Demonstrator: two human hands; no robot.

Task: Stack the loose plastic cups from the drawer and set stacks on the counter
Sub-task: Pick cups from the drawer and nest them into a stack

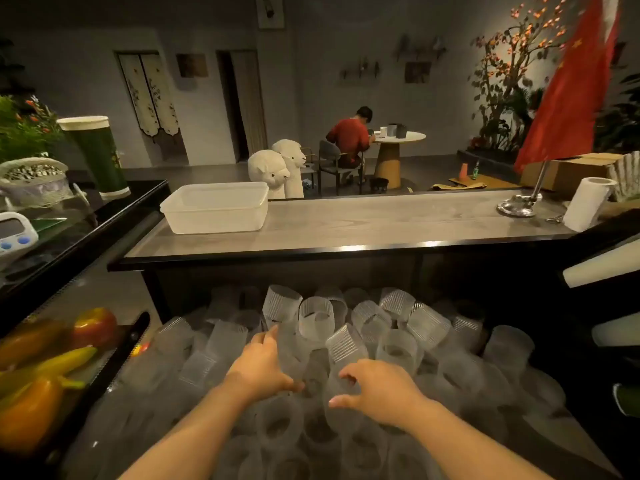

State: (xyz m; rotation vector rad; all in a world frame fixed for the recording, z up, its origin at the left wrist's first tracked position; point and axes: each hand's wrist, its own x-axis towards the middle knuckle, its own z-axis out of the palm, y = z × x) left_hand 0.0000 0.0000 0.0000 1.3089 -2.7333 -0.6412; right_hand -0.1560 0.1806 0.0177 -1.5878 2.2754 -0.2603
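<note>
An open drawer (pixel 571 431) below the counter is heaped with several loose frosted plastic cups (pixel 429 323), some ribbed near the rim. My left hand (pixel 265 365) is wrapped around one upright frosted cup (pixel 289 348) in the middle of the pile. Just to its right, my right hand (pixel 377 389) curls its fingers over the rim of another cup (pixel 341 386). The grey wood-grain counter (pixel 381 220) runs across the view above the drawer, with no cup stacks on it.
A translucent plastic tub (pixel 214 206) sits on the counter's left end; a paper towel roll (pixel 587 202) and a metal flag stand (pixel 519 206) are at its right. Fake fruit (pixel 52 362) lies at left. A timer (pixel 15 233) and green tube (pixel 97 154) stand further back.
</note>
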